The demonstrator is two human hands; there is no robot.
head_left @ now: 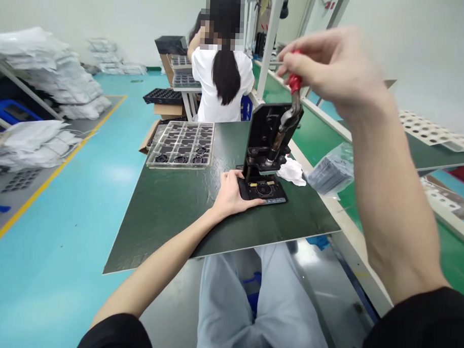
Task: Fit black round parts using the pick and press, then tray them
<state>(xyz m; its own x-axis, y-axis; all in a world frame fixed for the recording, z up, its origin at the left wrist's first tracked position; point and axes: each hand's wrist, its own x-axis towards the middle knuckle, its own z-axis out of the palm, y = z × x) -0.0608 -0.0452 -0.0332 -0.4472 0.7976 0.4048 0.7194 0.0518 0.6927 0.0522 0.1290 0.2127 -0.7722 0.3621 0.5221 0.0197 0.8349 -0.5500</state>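
Note:
A black toggle press [256, 129] stands upright on the dark green table [170, 212]. Its red-handled lever [295, 84] points up, with my right hand [327, 65] closed round the grip. Low at the left of the press base, my left hand [233, 194] rests with thumb and fingers spread against the base edges. A dark part with a round ring [264, 189] lies on the base, below the raised press head. Behind my left hand, a clear compartment tray [182, 144] holds black parts, some of them round.
A white cloth [292, 171] and a clear bag of grey parts [331, 170] lie right of the press. Ahead sits a person in a white shirt [222, 82], beside stacked trays [185, 71]. A green conveyor [313, 131] runs along the right side.

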